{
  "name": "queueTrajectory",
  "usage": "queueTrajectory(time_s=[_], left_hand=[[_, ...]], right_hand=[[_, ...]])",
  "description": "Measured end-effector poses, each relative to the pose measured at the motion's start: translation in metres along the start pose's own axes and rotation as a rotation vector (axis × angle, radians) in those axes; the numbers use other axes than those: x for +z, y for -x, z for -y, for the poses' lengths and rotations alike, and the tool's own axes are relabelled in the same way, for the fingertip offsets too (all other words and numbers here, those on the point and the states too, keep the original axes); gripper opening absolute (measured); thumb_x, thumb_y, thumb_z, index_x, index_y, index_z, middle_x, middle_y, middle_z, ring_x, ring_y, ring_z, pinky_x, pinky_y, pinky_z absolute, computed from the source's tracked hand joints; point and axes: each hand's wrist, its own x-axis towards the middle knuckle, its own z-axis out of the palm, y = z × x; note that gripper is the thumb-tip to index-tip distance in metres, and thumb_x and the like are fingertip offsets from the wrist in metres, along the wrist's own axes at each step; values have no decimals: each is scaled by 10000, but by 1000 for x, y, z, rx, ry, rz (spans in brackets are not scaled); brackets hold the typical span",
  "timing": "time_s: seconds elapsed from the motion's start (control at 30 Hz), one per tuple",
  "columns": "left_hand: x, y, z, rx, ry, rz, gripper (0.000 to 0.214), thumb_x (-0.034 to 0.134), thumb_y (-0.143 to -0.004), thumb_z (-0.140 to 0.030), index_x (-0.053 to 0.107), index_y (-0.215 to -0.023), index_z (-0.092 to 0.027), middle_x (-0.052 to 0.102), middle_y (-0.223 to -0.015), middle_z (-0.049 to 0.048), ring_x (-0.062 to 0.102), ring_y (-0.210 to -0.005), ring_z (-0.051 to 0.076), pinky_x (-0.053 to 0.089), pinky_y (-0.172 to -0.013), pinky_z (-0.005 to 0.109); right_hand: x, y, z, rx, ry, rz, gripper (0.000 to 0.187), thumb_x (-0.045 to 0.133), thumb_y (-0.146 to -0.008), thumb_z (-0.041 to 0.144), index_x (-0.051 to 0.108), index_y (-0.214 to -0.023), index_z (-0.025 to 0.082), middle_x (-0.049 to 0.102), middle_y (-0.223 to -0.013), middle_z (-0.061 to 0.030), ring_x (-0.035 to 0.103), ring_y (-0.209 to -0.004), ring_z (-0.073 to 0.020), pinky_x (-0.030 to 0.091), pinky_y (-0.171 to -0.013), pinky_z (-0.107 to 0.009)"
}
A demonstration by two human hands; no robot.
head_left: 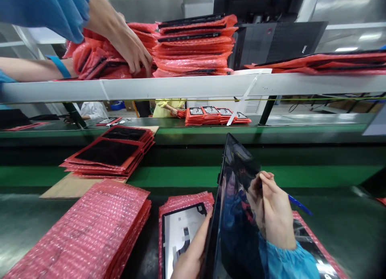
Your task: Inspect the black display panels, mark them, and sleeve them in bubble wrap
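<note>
My left hand (193, 251) grips the left edge of a glossy black screen panel (235, 214) and holds it tilted up on its edge. My right hand (273, 210) is closed round a blue pen (298, 205), with its fingertips against the panel's face. Under the panel lies another panel (181, 234) face up on pink bubble-wrap bags (187, 200).
A stack of pink bubble-wrap bags (87, 234) lies at the front left. Red-framed black panels (110, 152) are stacked on a board beyond it. Another person's hands (132, 49) reach into bagged panels (193, 45) on the upper shelf (193, 85). More red stacks (217, 115) sit across the green conveyor (301, 174).
</note>
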Motion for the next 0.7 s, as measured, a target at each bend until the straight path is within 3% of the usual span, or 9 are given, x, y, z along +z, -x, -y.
queueTrajectory(time_s=[0.13,0.27,0.5,0.7], left_hand=[[4,-8,-6,-11,120,-67,500,570,-810,-453,558,-1299,-347,637,-1271,-28,310,-1388,278,135,-1164,423],[13,-25,-11,-34,185,-97,462,507,-860,-479,612,-1255,-266,670,-1222,38,332,-1380,278,127,-1169,461],[13,-38,-13,-44,185,-80,434,535,-861,-446,622,-1241,-258,684,-1197,26,346,-1371,283,113,-1171,474],[12,-37,-15,-22,168,-64,536,539,-859,-447,492,-1360,-264,613,-1308,17,324,-1381,285,154,-1159,479]], right_hand=[[-4,0,-8,-2,4,-4,293,746,-602,32,582,-759,217,665,-656,136,663,-551,-29,592,-630,-92],[-5,2,-10,40,34,-27,273,707,-624,13,601,-768,219,672,-678,113,683,-561,-66,619,-616,-152],[4,-2,-6,74,61,-84,275,655,-613,-37,580,-736,197,650,-623,96,658,-514,-58,610,-588,-127],[-1,-2,-7,69,94,-46,291,692,-638,-13,569,-746,228,654,-655,100,675,-544,-83,615,-572,-149]])
